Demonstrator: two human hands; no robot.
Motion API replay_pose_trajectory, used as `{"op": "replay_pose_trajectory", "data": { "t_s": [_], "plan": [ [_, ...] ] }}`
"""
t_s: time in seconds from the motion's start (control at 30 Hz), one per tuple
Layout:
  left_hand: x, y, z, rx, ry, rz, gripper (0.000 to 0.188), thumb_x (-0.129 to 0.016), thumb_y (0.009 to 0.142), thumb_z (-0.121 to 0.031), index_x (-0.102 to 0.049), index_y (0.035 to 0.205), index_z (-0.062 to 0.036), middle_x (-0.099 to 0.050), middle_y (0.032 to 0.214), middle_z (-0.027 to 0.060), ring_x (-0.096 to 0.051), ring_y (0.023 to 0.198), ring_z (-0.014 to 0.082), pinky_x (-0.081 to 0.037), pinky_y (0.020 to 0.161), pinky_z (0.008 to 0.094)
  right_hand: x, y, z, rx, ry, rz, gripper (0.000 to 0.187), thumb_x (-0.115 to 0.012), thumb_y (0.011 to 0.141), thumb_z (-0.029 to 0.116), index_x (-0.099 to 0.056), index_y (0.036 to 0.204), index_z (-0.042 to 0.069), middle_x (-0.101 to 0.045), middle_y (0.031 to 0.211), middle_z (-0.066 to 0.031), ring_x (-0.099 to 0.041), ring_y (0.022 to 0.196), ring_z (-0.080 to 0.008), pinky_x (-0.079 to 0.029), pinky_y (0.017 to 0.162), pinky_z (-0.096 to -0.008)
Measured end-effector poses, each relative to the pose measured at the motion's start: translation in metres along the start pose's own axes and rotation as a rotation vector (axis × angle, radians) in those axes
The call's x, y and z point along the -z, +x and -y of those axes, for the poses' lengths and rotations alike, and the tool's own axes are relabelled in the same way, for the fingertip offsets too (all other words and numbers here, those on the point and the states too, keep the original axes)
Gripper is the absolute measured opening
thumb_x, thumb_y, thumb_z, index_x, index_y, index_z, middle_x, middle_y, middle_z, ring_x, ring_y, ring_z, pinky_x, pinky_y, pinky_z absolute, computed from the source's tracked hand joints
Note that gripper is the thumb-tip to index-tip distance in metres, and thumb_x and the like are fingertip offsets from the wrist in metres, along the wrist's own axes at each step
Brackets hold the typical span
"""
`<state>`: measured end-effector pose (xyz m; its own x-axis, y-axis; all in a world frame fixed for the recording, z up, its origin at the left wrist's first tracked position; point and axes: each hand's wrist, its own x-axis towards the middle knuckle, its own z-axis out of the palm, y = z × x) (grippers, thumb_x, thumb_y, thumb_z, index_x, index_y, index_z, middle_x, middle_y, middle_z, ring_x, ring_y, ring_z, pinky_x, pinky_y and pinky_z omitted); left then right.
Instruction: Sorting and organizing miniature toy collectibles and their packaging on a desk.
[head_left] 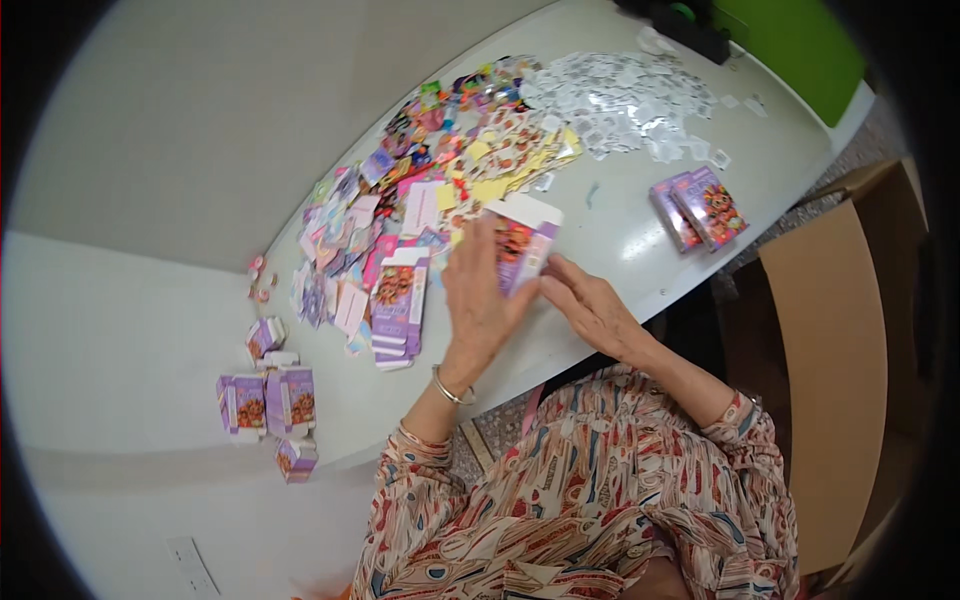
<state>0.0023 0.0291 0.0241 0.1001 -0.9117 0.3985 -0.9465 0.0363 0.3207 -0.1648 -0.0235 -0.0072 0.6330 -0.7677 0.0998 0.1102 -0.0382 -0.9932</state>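
Observation:
Between my hands is a small purple carton [520, 250] with a colourful picture on its front, tilted above the table, its white end flap standing out at the far end. My left hand [478, 290] presses its stretched fingers along the left of the carton. At the carton's lower right, my right hand [592, 308] grips its near corner with bent fingers. Whether anything lies inside the carton cannot be seen. Just left of my left hand lies a stack of flattened purple cartons [398, 305], overlapping one another.
Colourful cards and small packets [345, 235] cover the table's left side. Yellow-edged sheets [525, 160] lie beyond my hands, with a heap of small whitish sachets [630, 95] behind. Closed purple boxes [705, 208] rest at right, more purple boxes [290, 400] at left. A cardboard box [825, 380] stands beside me.

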Motion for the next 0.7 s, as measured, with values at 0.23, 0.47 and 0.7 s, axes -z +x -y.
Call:
{"op": "replay_pose_trajectory", "data": {
  "t_s": [0.23,0.47,0.7],
  "plan": [
    [-0.022,0.024,-0.027,0.447,-1.275,0.187,0.042,-0.060,0.093,-0.004,-0.047,0.132,0.0051,-0.066,0.110,0.0094,-0.064,0.092,0.0126,-0.054,0.078,0.0257,0.070,0.017,-0.023,-0.145,-0.109,-0.185,0.034,-0.045,0.101,0.023,-0.052,0.124,-0.001,-0.063,0.102,-0.0066,-0.056,0.089,-0.0091,-0.046,0.076,-0.0250],
    [-0.033,0.031,-0.018,0.573,-1.247,0.267,0.022,-0.061,0.094,-0.008,-0.062,0.112,0.0038,-0.068,0.091,0.0066,-0.064,0.081,0.0097,-0.056,0.074,0.0252,0.055,0.015,0.000,0.008,-0.326,-0.254,0.078,-0.077,0.077,0.038,-0.041,0.131,-0.005,-0.062,0.109,-0.0169,-0.062,0.101,-0.0214,-0.049,0.087,-0.0324],
    [-0.033,0.026,-0.020,0.467,-1.302,0.260,0.038,-0.062,0.091,-0.002,-0.050,0.127,0.0002,-0.065,0.104,0.0101,-0.064,0.088,0.0126,-0.055,0.077,0.0266,0.051,0.022,0.003,-0.105,-0.471,-0.261,0.097,-0.087,0.058,0.044,-0.039,0.125,-0.007,-0.063,0.106,-0.0221,-0.065,0.099,-0.0314,-0.050,0.087,-0.0366]
  ]
}}
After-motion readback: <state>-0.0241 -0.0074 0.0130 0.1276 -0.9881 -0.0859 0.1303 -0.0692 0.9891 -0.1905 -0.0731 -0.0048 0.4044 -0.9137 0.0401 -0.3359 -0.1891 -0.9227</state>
